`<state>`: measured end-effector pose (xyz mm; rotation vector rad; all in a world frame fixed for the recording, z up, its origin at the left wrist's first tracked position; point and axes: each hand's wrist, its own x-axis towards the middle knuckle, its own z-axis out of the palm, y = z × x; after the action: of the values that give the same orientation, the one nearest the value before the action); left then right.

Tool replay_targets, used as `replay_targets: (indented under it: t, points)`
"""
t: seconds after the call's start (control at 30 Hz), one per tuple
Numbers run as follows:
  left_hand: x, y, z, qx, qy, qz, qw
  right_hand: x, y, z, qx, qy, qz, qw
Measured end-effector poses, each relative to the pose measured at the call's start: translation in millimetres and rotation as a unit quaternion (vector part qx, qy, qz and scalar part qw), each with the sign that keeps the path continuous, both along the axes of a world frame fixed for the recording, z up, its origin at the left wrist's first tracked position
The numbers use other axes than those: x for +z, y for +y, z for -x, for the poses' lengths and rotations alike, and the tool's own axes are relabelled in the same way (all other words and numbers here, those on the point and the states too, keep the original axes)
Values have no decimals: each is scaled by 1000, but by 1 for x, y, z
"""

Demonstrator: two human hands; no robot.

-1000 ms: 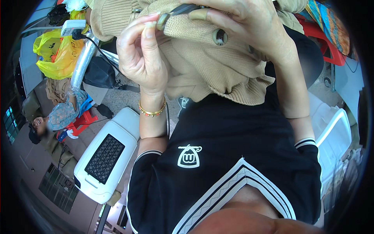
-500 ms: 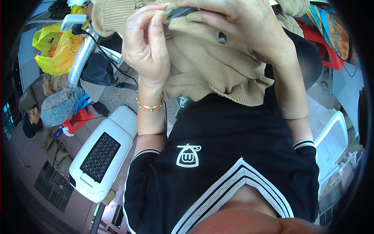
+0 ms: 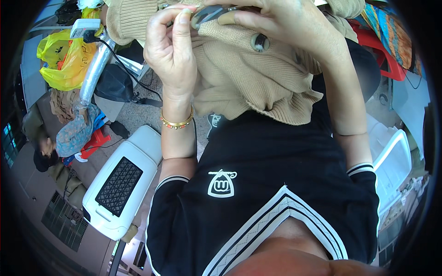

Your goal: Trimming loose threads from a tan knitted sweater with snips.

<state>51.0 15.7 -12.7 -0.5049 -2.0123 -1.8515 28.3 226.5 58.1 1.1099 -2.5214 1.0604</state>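
Note:
Across my lap and up to the top edge lies a beige knitted garment [image 3: 248,78] with ribbed edges. A round, dark marbled button [image 3: 260,42] shows on it below my right hand. My left hand [image 3: 170,55], with a bracelet at the wrist, is closed in a pinch at the knit; whatever is between thumb and finger is too small to name. Between the hands sits a shiny grey piece [image 3: 207,16], its kind unclear. My right hand [image 3: 285,23] is closed around that piece's right end against the knit. Some of its fingers are cut off by the top edge.
A white bin with a black patterned panel [image 3: 119,186] stands at left. Beyond are a yellow plastic bag [image 3: 69,64], a white power adapter with a black cord [image 3: 86,27], and a seated person [image 3: 76,129]. At right are a red stool [image 3: 380,50] and white plastic container [image 3: 393,161].
My left hand has shifted slightly left. More of the grey piece and the button now shows. The person at left has moved a little to the right.

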Motion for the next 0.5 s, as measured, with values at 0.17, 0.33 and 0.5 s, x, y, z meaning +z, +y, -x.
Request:
replay_targets:
  t: [0.17, 0.33, 0.5]
  points:
    - [0, 1, -1, 0, -10, -6, 1000, -8, 4, 6, 18, 3, 70, 997]
    - [-1, 2, 0, 4, -8, -14, 1000, 3, 4, 5, 13, -7, 22, 1000]
    - [-10, -5, 5, -7, -12, -15, 1000, 10, 1, 6, -1, -57, -37, 998]
